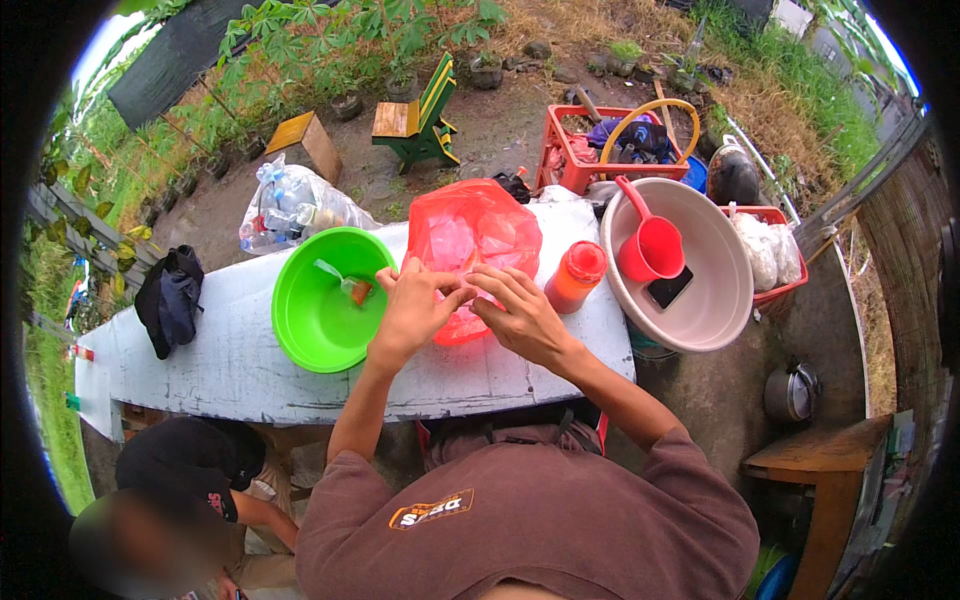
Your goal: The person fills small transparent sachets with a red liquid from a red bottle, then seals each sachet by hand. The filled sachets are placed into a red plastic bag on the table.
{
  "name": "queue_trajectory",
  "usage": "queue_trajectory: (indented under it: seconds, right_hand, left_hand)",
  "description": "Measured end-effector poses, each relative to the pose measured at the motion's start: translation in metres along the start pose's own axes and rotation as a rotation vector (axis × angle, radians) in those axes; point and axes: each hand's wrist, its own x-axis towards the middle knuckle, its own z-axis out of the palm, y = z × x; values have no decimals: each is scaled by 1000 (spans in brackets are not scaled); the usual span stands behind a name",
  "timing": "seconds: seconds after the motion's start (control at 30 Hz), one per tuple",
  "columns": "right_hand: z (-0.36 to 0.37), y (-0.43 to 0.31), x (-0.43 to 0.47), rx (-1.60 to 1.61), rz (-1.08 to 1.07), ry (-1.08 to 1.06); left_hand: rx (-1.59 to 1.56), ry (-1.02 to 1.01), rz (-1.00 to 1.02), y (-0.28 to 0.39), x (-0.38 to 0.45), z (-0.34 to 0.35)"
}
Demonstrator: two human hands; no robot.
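My left hand [411,309] and my right hand [523,313] meet above the near side of a red plastic bag [480,214]. Their fingertips almost touch; whether a small thing is pinched between them is too fine to tell. The bag stands with its mouth spread wide, and pale shapes show inside. Left of it is a bright green basin [315,330] holding a little cloudy liquid and a small clear plastic packet [356,289] with orange contents. Close to my right hand stands a clear bottle [576,277] of orange-red liquid with a red lid.
On the white table [225,367], a pale basin [712,300] holds a red dipper [651,244] and a phone [670,287]. A black bag [171,300] lies left. Beyond are a bag of plastic bottles [292,202] and a red crate [577,169]. Another person [187,465] bends at lower left.
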Motion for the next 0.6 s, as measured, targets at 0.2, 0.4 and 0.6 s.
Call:
queue_trajectory:
  seconds: [0.2, 0.4, 0.6]
  right_hand:
    - [5, 3, -1, 179, 45, 17]
    - [-2, 0, 3, 246, 106, -8]
    - [-1, 0, 1, 353, 168, 29]
  left_hand:
    - [97, 70, 87, -2, -4, 6]
    - [128, 77, 163, -1, -3, 6]
    - [97, 99, 187, -5, -6, 14]
